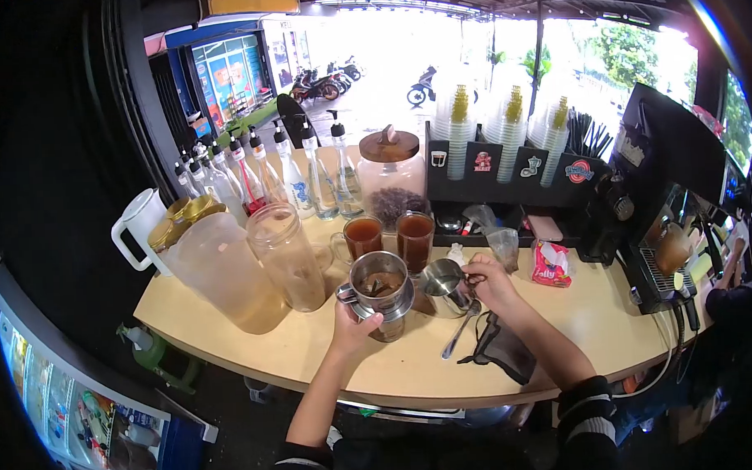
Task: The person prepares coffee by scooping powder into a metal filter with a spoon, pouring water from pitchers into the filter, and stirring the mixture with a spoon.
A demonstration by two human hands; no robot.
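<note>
My left hand (pixel 354 328) is closed round a metal drip coffee filter (pixel 380 305), its thumb on the rim flange. Brown liquid with dark bits shows inside the filter, which appears to sit over a glass (pixel 388 327). My right hand (pixel 492 285) grips the handle of a small steel pitcher (pixel 448 289), held just right of the filter; its mouth faces up toward me. Behind them stand two glass mugs of reddish-brown drink, a left mug (pixel 364 235) and a right mug (pixel 415 240). Below the pitcher lies a spoon (pixel 460 331), beside a dark cloth (pixel 503 353).
To the left stand a large plastic pitcher (pixel 232 273), a clear jar (pixel 290 263) and a white jug (pixel 144 231). Several pump bottles (pixel 295 184) line the back. A wood-lidded jar (pixel 390 172), cup stacks (pixel 505 131), a pink packet (pixel 551 264) and an espresso machine (pixel 662 241) are also there.
</note>
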